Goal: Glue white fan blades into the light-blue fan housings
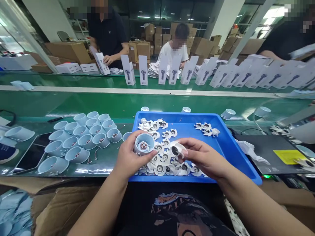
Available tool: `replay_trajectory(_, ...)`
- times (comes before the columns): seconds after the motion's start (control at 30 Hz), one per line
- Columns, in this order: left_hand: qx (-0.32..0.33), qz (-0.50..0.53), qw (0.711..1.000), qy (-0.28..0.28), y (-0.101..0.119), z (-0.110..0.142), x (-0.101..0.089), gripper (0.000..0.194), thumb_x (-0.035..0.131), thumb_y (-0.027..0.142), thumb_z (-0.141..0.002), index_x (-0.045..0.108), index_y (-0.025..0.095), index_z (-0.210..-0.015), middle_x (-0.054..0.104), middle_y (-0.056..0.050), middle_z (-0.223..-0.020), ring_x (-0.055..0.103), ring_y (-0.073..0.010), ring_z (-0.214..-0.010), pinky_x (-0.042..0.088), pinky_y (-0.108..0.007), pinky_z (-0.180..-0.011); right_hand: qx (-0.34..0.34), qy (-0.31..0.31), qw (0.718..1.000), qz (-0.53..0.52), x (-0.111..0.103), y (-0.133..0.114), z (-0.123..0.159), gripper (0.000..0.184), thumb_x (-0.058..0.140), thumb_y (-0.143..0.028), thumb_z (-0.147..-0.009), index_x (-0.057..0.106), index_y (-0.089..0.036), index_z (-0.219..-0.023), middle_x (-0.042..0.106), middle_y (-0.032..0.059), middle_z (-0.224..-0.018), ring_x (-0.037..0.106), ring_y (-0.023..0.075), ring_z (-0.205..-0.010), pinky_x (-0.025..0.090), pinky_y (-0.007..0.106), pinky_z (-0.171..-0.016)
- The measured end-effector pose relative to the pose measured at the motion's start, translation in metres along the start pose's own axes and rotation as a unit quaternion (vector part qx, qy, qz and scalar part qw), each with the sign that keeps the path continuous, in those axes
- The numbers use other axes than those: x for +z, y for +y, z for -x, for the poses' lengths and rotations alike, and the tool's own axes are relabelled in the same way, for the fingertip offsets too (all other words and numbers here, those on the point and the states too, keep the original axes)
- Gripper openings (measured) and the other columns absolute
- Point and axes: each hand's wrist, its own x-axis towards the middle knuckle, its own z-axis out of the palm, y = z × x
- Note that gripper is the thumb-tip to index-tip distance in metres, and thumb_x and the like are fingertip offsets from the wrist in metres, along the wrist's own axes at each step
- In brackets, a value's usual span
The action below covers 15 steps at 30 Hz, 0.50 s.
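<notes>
My left hand (128,158) holds a pale blue round fan housing (144,143) with a small motor showing in its middle, its open end tilted toward me. My right hand (202,156) grips a white fan impeller (176,149) just right of the housing, a few centimetres apart from it. Both hands hover over the near part of a blue plastic tray (228,144) that holds several loose white impellers (162,157).
Several pale blue housings (81,137) lie grouped on the green bench to the left. A green conveyor (98,101) runs across behind, with white product boxes (172,70) standing in a row. Other people work on the far side. A cardboard box (61,206) sits at my left knee.
</notes>
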Motion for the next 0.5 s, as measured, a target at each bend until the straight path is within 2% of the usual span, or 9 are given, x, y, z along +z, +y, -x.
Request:
replay_trajectory(0.1, 0.045, -0.041, 0.992, -0.111, 0.015, 0.004, 0.003, 0.045, 0.078, 0.034, -0.069, 0.062, 0.021, -0.109, 0.069, -0.011, -0.118, 0.065, -0.0302, -0.11, 0.05, -0.045, -0.096, 0.027, 0.007, 0.989, -0.147, 0.003, 0.01, 0.013, 0.054, 0.052, -0.058, -0.078, 0.047, -0.02, -0.114, 0.055, 0.003, -0.086, 0.059, 0.0118, -0.069, 0.053, 0.03, -0.073)
replay_trajectory(0.2, 0.042, -0.084, 0.977, -0.192, 0.028, 0.009, 0.013, 0.042, 0.075, 0.029, -0.067, 0.062, 0.022, -0.106, 0.072, -0.007, -0.105, 0.069, -0.0266, -0.094, 0.055, -0.041, -0.083, 0.03, 0.009, 0.976, -0.216, 0.008, 0.015, 0.017, 0.049, 0.061, -0.057, -0.077, 0.049, -0.02, -0.106, 0.055, 0.0011, -0.082, 0.059, 0.0102, -0.067, 0.053, 0.027, -0.073)
replay_trajectory(0.3, 0.073, -0.129, 0.97, -0.194, 0.034, 0.013, 0.023, 0.044, 0.076, 0.03, -0.067, 0.06, 0.022, -0.106, 0.072, -0.006, -0.104, 0.068, -0.0256, -0.093, 0.054, -0.04, -0.082, 0.004, 0.026, 0.976, -0.217, 0.01, 0.013, 0.021, 0.044, 0.067, -0.051, -0.078, 0.05, -0.021, -0.105, 0.057, 0.0001, -0.085, 0.058, 0.0096, -0.07, 0.051, 0.024, -0.071)
replay_trajectory(0.37, 0.112, -0.15, 0.965, -0.181, 0.036, 0.015, 0.027, 0.042, 0.075, 0.031, -0.071, 0.058, 0.022, -0.108, 0.072, -0.006, -0.104, 0.068, -0.0251, -0.093, 0.053, -0.04, -0.084, -0.018, 0.04, 0.981, -0.19, 0.012, 0.007, 0.025, 0.037, 0.071, -0.042, -0.078, 0.055, -0.022, -0.104, 0.058, 0.0009, -0.089, 0.058, 0.011, -0.076, 0.048, 0.024, -0.071)
replay_trajectory(0.43, 0.158, -0.177, 0.958, -0.162, 0.038, 0.017, 0.028, 0.038, 0.072, 0.031, -0.076, 0.057, 0.023, -0.11, 0.072, -0.006, -0.102, 0.068, -0.0249, -0.093, 0.052, -0.041, -0.084, -0.053, 0.062, 0.991, -0.11, 0.014, -0.001, 0.03, 0.027, 0.072, -0.029, -0.079, 0.062, -0.023, -0.103, 0.06, 0.002, -0.095, 0.056, 0.0124, -0.079, 0.046, 0.026, -0.073)
replay_trajectory(0.5, 0.203, -0.202, 0.947, -0.145, 0.039, 0.019, 0.029, 0.035, 0.068, 0.029, -0.079, 0.055, 0.022, -0.111, 0.072, -0.007, -0.101, 0.068, -0.0254, -0.093, 0.052, -0.041, -0.084, -0.107, 0.094, 0.989, 0.038, 0.017, -0.01, 0.033, 0.022, 0.068, -0.018, -0.082, 0.067, -0.024, -0.103, 0.059, 0.0027, -0.098, 0.055, 0.0136, -0.082, 0.044, 0.029, -0.076)
